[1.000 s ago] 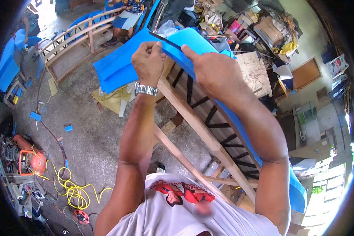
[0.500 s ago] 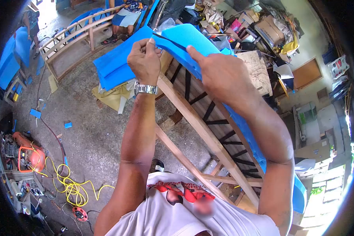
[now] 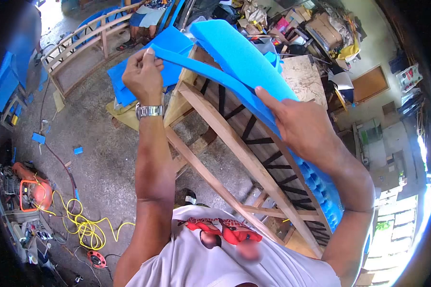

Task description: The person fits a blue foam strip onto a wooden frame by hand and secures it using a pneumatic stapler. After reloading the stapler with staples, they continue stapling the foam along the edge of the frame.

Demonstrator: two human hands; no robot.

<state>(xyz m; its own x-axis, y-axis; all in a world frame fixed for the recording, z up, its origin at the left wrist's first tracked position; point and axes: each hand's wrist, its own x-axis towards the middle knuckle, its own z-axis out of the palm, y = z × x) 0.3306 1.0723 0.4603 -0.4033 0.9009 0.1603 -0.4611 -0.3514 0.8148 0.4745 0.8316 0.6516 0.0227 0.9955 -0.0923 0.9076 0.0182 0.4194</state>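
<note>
My left hand (image 3: 143, 76) pinches the free end of a narrow blue foam strip (image 3: 196, 65), held out to the left of the frame. The strip is still joined to the thick blue foam (image 3: 239, 52) near my right hand (image 3: 301, 122). That hand is closed with its index finger stretched along a thin dark blade (image 3: 246, 86), which sits in the gap between strip and foam; the handle is hidden. Beneath the foam is a long wooden frame (image 3: 230, 129) with dark webbing straps. The foam's lower edge looks ragged.
Blue foam sheets (image 3: 170, 40) lie beyond my left hand. Another wooden frame (image 3: 104, 38) stands at the upper left, near a seated person. A yellow hose (image 3: 93, 229) and an orange machine (image 3: 33, 193) are on the floor at left. Piled clutter (image 3: 325, 33) fills the upper right.
My left hand has moved left, drawing the strip away from the foam. My right hand has moved right and down along the foam with the blade. The gap between strip and foam is longer.
</note>
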